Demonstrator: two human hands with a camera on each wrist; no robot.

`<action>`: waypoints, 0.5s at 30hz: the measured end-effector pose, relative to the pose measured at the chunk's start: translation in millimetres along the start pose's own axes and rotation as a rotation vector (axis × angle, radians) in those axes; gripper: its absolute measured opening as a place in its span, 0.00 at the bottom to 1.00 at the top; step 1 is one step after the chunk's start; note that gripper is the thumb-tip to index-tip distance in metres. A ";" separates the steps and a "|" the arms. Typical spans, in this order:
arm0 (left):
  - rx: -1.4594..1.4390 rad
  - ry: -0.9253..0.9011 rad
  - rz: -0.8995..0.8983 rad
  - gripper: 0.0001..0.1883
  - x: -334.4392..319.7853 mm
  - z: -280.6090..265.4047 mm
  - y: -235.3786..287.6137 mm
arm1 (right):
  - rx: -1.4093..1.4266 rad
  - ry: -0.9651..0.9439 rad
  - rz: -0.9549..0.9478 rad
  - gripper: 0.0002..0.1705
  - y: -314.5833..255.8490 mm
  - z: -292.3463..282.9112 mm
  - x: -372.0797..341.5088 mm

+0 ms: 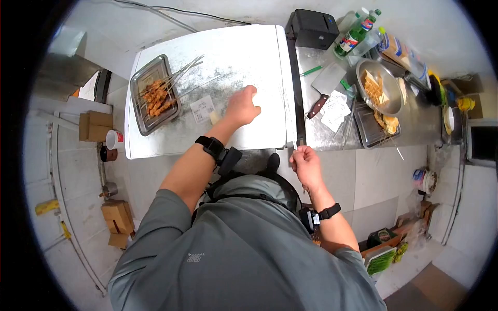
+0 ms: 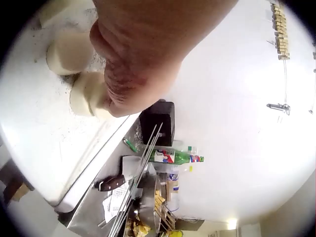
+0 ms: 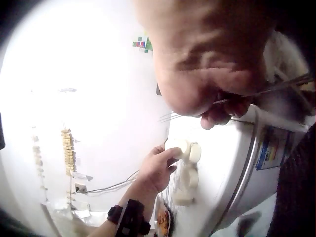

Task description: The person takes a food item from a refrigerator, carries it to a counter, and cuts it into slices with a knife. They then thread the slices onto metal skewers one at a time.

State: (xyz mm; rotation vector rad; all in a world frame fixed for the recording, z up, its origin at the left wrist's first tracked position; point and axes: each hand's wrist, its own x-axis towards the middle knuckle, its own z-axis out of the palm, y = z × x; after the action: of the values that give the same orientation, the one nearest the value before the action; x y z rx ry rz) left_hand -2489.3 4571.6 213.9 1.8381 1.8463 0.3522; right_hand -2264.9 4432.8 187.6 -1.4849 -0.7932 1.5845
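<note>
My left hand is over the white lid, thumb and fingers pinching a short cream-coloured cylinder that stands on it. More such cylinders form a row along the lid; a pale piece lies near my left wrist. In the left wrist view a cylinder shows right at my hand. My right hand, low by the lid's front right corner, grips several thin metal skewers in curled fingers. Their far ends reach across the left wrist view.
A metal tray with skewered meat lies on the lid's left, beside a paper slip. On the steel counter at right are a cleaver, receipts, a steel bowl, bottles and a black box.
</note>
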 end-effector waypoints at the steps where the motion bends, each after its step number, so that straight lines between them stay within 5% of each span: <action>1: -0.124 -0.003 0.003 0.27 -0.7 2.6 -4.7 | -0.004 -0.003 -0.003 0.04 -1.0 1.9 -0.3; 6: -0.679 -0.130 -0.141 0.27 -14.0 -10.5 0.6 | -0.036 -0.086 0.000 0.03 -13.2 10.9 -7.7; 8: -1.294 -0.138 -0.238 0.21 -19.2 0.6 -2.3 | -0.037 -0.128 0.003 0.03 -14.3 14.0 -10.6; 15: -1.698 -0.102 -0.243 0.14 -31.1 -1.7 0.0 | -0.078 -0.211 0.037 0.03 -23.8 22.9 -15.9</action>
State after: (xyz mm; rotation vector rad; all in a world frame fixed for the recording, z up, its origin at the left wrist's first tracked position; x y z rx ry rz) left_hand -2491.5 4541.3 220.6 0.4097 0.9029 1.1854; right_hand -2284.6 4432.1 218.6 -1.4082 -0.9608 1.7769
